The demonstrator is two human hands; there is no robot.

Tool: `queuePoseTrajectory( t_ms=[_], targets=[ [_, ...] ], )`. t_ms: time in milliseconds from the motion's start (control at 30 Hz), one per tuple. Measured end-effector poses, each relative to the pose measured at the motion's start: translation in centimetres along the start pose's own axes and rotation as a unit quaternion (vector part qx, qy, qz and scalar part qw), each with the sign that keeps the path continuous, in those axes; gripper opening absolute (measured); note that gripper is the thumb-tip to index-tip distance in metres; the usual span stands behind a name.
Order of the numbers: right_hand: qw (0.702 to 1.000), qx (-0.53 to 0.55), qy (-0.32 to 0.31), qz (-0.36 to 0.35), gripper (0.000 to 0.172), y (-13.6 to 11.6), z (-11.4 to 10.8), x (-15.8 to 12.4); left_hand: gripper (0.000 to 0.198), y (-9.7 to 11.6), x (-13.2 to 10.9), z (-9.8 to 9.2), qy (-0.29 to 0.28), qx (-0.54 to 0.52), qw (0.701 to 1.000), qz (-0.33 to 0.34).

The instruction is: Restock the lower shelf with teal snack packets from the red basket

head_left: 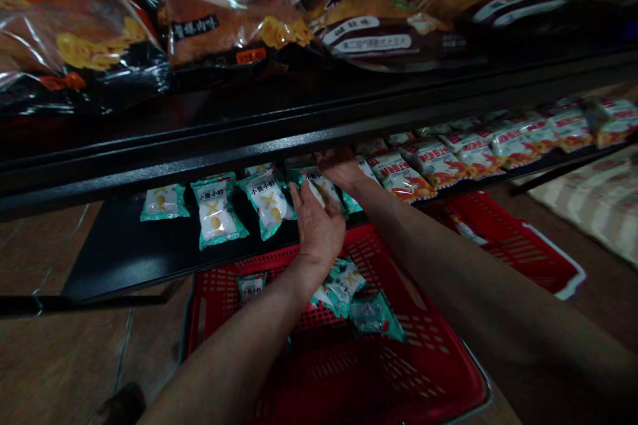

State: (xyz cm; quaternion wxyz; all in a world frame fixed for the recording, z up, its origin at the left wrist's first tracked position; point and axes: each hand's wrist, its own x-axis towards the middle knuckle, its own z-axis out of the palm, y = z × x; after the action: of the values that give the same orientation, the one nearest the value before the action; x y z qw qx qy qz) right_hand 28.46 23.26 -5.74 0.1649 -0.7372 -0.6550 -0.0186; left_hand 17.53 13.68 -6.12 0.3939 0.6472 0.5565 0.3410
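Note:
My left hand (321,229) lies against a green-and-white snack bag (323,190) on the lower shelf, its fingers stretched out along the bag and thumb apart. Just behind and to the right, my right hand (339,167) reaches in beneath the upper shelf's edge. Its fingertips are partly hidden and dark, so I cannot tell whether they grip anything. Similar bags, such as one snack packet (217,210) and another snack packet (268,204), stand in a row to the left. Below my forearms sits a red basket (428,372) with several such green bags (376,316) inside.
The upper shelf edge (209,154) hangs low over my hands and carries large snack bags (234,13). Red-and-white packets (431,161) line the lower shelf to the right. A second red basket (518,239) and a striped light sack (598,196) are at the right.

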Motion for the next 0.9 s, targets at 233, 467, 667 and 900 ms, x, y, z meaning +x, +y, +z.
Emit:
queuePoseTrajectory(
  t_ms=[233,467,667,900],
  targets=[
    [0.997,0.069,0.019,0.036,0.029,-0.7,-0.4,-1.9,0.057,-0.1,-0.6,0.2,-0.018,0.000,1.000,-0.009],
    [0.994,0.102,0.010,0.040,0.029,-1.5,0.8,-1.5,0.053,-0.5,-0.4,0.7,-0.008,0.009,1.000,0.008],
    [0.986,0.146,0.054,0.057,0.034,-0.7,0.4,-2.5,0.057,-0.7,0.1,0.4,-0.014,-0.001,1.000,-0.010],
    [0.978,0.188,0.054,0.078,0.037,1.8,-2.0,-6.4,0.055,-0.4,-0.7,-0.9,-0.022,0.015,1.000,0.000]
  ],
)
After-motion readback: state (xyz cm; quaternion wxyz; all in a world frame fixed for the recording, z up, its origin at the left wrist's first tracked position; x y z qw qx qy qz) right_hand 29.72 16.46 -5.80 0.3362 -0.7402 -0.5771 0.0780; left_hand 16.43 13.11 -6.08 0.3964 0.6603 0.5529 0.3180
